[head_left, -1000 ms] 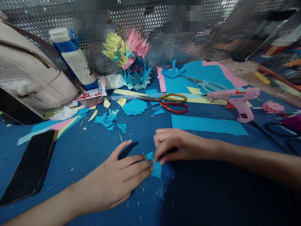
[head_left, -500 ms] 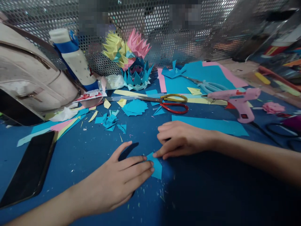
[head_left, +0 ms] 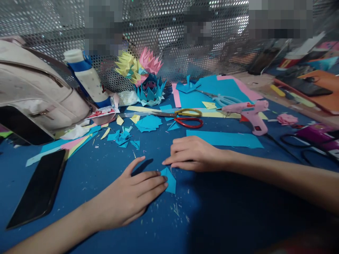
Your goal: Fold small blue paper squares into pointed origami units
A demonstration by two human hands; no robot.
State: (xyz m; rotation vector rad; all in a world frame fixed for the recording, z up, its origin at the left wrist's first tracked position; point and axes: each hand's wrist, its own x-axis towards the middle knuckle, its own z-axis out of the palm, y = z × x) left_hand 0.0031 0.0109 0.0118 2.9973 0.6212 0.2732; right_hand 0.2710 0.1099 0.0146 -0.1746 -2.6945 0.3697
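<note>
Currently, left hand: lies palm down and flat, fingers stretched side by side, thumb spread wide; presses fingertips onto the small blue paper.
Right hand: curls loosely, forefinger pointing left, tip just beyond the paper's far corner; hides the inside of the curl, so cannot tell about any hold.
Small blue paper: sits on the table between both hands, partly under the left fingertips; tapers to a point at the far end.
Blue paper strip: stretches just beyond the right hand, partly covered by it.
Folded blue pieces: lie heaped beyond the left hand, near a stack of blue sheets.
Scissors: lie behind the stack, red and yellow handles to the right.
Pink glue gun: rests on its side beyond the strip.
Black phone: lies flat, left of the left hand.
Paper flowers: stand at the back in blue, yellow and pink, before a perforated metal screen.
</note>
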